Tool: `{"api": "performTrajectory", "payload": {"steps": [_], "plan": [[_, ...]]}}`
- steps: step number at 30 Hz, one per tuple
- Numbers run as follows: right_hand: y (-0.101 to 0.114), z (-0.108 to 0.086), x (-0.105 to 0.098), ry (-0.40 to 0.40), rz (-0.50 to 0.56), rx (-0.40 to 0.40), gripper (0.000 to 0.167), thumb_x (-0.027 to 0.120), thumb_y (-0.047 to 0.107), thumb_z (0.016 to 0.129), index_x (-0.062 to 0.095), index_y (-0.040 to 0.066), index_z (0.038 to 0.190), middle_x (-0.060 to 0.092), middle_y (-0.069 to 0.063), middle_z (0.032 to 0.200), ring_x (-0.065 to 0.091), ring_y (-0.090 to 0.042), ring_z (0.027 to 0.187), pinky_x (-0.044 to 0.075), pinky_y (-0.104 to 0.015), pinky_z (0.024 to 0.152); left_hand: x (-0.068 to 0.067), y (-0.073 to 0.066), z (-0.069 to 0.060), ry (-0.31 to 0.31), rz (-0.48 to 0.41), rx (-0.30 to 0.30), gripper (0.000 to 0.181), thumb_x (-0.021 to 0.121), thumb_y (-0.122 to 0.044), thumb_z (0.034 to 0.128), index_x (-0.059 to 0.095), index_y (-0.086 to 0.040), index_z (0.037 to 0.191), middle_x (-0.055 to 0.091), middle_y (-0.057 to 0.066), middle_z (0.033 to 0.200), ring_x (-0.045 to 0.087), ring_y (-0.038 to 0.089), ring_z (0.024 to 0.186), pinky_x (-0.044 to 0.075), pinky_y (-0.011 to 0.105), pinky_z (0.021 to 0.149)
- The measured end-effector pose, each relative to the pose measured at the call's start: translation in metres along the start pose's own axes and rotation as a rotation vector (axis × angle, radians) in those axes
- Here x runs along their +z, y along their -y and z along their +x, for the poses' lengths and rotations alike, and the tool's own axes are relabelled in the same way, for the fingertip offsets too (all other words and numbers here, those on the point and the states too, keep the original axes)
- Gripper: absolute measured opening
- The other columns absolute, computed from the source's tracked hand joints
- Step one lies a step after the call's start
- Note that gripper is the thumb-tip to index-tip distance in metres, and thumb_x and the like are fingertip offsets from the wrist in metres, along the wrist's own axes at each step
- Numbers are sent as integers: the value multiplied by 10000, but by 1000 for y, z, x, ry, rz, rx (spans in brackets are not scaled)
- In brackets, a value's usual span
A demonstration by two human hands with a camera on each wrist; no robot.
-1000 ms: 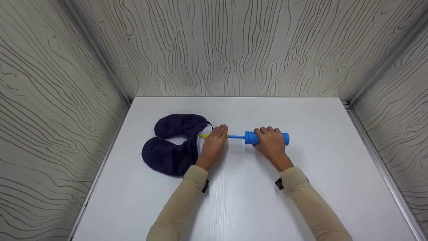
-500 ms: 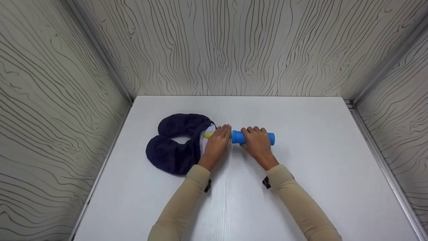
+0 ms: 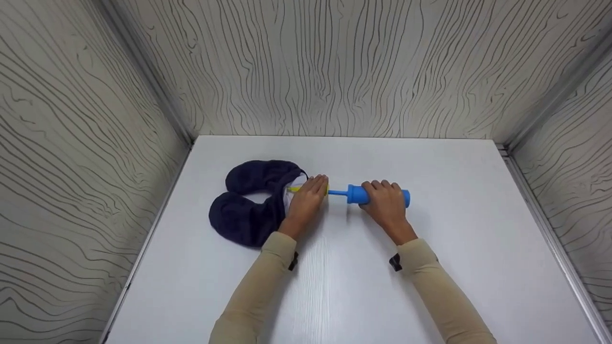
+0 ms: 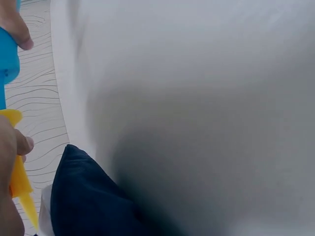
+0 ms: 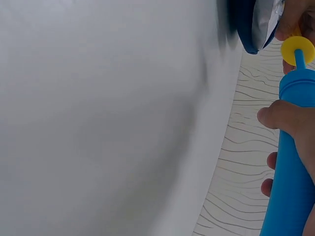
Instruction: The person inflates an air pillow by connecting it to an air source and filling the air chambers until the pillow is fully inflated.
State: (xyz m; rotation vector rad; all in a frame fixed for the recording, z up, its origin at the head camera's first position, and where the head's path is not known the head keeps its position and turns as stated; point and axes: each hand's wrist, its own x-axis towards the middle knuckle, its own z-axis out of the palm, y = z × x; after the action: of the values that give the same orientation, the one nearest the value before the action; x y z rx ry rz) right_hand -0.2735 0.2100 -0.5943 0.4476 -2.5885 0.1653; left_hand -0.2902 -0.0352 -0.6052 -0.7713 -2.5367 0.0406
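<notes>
A dark navy U-shaped pillow (image 3: 248, 217) lies on the table with its white inner part (image 3: 295, 182) showing at the right side. My left hand (image 3: 306, 203) grips the yellow nozzle end (image 4: 19, 179) of a pump, whose tip points at the white part; whether it is inserted cannot be told. From the yellow flange (image 5: 297, 50) a thin blue rod (image 3: 338, 193) runs to the blue pump barrel (image 3: 356, 194). My right hand (image 3: 386, 205) is wrapped round that barrel, thumb on the near side in the right wrist view.
The white table (image 3: 363, 296) is bordered by a patterned back wall (image 3: 334, 71) and patterned side walls. Metal rails (image 3: 550, 234) run along the table's sides.
The barrel first slid left against the yellow end, covering the rod, then moved back right with my right hand, baring the rod again. My left hand has kept its grip.
</notes>
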Motion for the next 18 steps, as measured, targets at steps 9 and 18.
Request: {"api": "performTrajectory", "payload": {"steps": [9, 18], "plan": [[-26, -12, -7, -1, -2, 36, 509, 976, 290, 760, 765, 98, 1181, 809, -152, 1088, 765, -386, 1010, 632, -575, 906, 3, 9, -3, -45, -13, 8, 485, 740, 22, 933, 658, -14, 1410, 712, 105, 1414, 669, 211, 1340, 507, 332, 1178], [-45, -22, -8, -5, -2, 68, 519, 974, 268, 759, 758, 79, 1192, 803, -169, 1099, 761, -399, 1022, 620, -595, 926, 3, 15, -8, -17, 8, -8, 440, 641, 55, 990, 651, -15, 1424, 696, 97, 1441, 650, 200, 1370, 480, 323, 1204]]}}
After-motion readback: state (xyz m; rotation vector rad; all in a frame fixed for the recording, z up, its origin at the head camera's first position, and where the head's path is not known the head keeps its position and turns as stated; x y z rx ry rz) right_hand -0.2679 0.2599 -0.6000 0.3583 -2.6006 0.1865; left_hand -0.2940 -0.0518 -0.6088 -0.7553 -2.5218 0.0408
